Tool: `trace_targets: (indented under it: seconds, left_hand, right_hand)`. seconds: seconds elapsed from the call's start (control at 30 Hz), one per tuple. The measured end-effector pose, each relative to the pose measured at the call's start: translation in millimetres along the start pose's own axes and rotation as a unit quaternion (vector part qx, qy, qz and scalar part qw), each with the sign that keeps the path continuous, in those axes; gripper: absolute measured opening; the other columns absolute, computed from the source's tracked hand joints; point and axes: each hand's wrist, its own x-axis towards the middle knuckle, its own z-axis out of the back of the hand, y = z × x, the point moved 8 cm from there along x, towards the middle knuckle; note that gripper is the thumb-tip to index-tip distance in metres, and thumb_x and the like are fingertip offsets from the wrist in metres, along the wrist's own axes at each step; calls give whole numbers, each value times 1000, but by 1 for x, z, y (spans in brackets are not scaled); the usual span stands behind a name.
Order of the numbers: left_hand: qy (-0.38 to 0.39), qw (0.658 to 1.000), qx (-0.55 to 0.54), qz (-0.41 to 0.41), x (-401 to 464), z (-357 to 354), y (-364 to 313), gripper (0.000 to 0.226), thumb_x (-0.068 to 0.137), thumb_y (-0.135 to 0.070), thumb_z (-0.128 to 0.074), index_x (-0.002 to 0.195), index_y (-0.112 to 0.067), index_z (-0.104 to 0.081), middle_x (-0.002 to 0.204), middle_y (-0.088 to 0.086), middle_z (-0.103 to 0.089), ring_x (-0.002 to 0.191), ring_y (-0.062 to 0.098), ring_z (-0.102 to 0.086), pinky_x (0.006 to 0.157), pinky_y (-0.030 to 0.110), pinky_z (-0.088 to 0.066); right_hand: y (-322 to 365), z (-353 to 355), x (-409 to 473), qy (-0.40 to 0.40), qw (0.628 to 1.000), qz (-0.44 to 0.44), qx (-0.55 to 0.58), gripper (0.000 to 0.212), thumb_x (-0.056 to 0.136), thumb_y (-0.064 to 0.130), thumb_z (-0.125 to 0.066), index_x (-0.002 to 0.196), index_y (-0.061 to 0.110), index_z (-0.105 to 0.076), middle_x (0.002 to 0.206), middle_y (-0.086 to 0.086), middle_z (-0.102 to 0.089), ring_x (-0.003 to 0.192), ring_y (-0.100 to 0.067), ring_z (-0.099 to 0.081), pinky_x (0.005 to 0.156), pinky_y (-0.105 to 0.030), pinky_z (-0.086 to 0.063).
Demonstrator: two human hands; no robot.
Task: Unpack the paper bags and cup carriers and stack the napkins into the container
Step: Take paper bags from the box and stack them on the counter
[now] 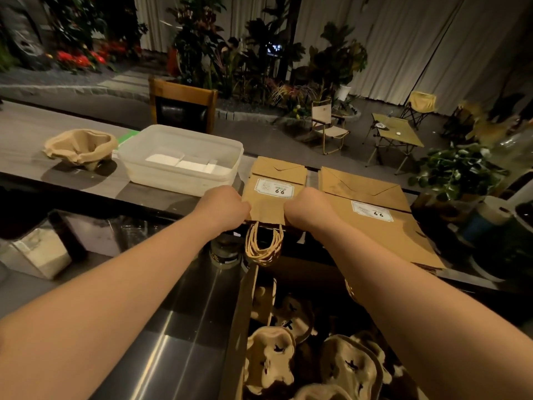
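**Both hands on the near end of the small bag stack**

Squarely ahead of the person, the small paper bag stack (274,194) lies flat on the counter (31,145), its long axis running away from the body, label up, the twisted handles (264,245) hanging off the near edge; taking this stack as the landmark, the left hand (222,204) sits at its near left corner and the right hand (310,207) at its near right corner, so neither is nearer than the other; both arms reach straight forward, wrists level, knuckles up; the fingers of both hands curl down over the bag's near edge and appear to grip it, though the fingertips themselves are hidden under the hands.

Just right of the stack, almost touching, lies the larger bag stack (375,209), also flat, slightly angled; left of the stack stands the clear container (184,157) with white napkins (181,163) already in its bottom; further left rests a cup carrier (80,147); below the stack, close to the body, an open box holds more cup carriers (317,359).

My judgement: the stack is being squared or slid on the counter; any pull goes along its long axis, toward the body, with both hands sharing it evenly.
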Motion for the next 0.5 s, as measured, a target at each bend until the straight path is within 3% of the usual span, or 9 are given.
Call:
trace_targets:
  seconds: [0.17, 0.37, 0.5]
  left_hand:
    - [-7, 1000, 23, -3, -3, 1, 0, 28, 100, -33, -54, 88, -12, -69, 85, 8, -68, 81, 21, -65, 68, 33, -52]
    - [11, 1000, 10, -4, -6, -3, -5, 25, 101, -30, -53, 98, -12, -70, 94, 8, -70, 86, 21, -65, 76, 35, -55]
    - [23, 1000, -3, -16, -11, 8, 1, 20, 102, -19, -50, 107, -12, -69, 111, 12, -70, 96, 23, -64, 81, 35, -54]
  right_hand:
    - [-3, -3, -9, -5, 1000, -2, 4, 22, 97, 26, -52, 101, 8, -63, 97, -8, -64, 84, -21, -62, 56, -25, -48]
    - [-4, -3, -19, 6, 997, -5, 74, 20, 99, 26, -51, 95, 9, -62, 93, -5, -64, 80, -18, -62, 52, -23, -43]
    - [-1, 7, -31, 11, 999, 40, -17, 11, 102, 18, -49, 106, 10, -55, 97, -5, -57, 79, -17, -56, 54, -22, -43]
